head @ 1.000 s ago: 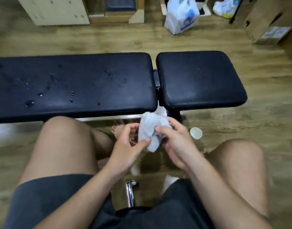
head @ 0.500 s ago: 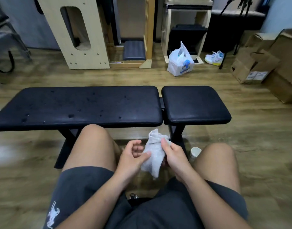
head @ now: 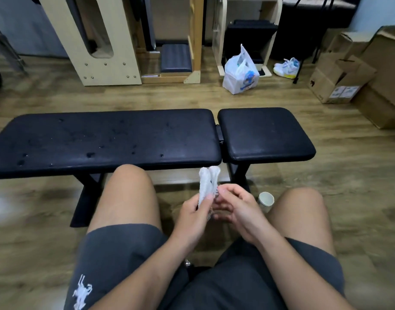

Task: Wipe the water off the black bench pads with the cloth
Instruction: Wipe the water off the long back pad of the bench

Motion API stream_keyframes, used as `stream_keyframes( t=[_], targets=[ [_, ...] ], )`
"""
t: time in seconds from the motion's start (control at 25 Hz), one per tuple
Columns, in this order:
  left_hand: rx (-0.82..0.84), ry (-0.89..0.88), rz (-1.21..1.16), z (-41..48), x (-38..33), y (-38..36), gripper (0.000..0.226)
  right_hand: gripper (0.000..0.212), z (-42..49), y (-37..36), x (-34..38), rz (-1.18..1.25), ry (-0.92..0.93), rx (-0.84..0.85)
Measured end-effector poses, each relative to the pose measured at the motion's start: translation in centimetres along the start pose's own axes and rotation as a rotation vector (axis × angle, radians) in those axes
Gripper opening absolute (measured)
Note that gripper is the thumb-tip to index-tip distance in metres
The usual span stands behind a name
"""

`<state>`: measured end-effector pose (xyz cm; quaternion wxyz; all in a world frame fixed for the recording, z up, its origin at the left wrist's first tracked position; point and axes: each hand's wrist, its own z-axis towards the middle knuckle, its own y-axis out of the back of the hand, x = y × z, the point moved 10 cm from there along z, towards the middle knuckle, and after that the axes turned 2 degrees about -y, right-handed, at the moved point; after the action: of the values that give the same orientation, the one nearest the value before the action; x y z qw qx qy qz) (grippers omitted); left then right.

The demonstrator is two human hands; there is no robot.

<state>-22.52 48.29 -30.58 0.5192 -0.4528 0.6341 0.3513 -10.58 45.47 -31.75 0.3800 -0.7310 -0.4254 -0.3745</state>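
A long black bench pad point(head: 102, 139) stretches across the view in front of my knees, with water drops scattered over its left and middle parts. To its right sits a shorter black pad point(head: 263, 135) that looks dry. Between my knees I hold a crumpled white cloth point(head: 206, 183) upright. My left hand point(head: 193, 212) pinches its lower part. My right hand point(head: 235, 205) touches the cloth's right side with its fingertips. Both hands are below the pads' front edge, not touching the bench.
A small white cup point(head: 266, 198) stands on the wooden floor by my right knee. Beyond the bench are a white plastic bag point(head: 240, 73), wooden furniture point(head: 107, 41), cardboard boxes point(head: 348, 79) and a sneaker point(head: 287, 67).
The view has tilted up and back, showing more of the room. The cloth has gone from a loose bunch to a narrower upright fold between my hands.
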Motion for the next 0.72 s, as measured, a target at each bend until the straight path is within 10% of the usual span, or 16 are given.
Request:
stream_keyframes(
  t=[0.52, 0.72],
  targets=[
    [-0.195, 0.140, -0.468, 0.5, -0.7, 4.8, 0.025, 0.018, 0.6, 0.5, -0.7, 0.211, -0.151, -0.066],
    [-0.091, 0.106, -0.379, 0.1, -0.9, 4.6, 0.040, 0.011, 0.3, 0.7, 0.8, -0.175, 0.032, -0.211]
  ],
)
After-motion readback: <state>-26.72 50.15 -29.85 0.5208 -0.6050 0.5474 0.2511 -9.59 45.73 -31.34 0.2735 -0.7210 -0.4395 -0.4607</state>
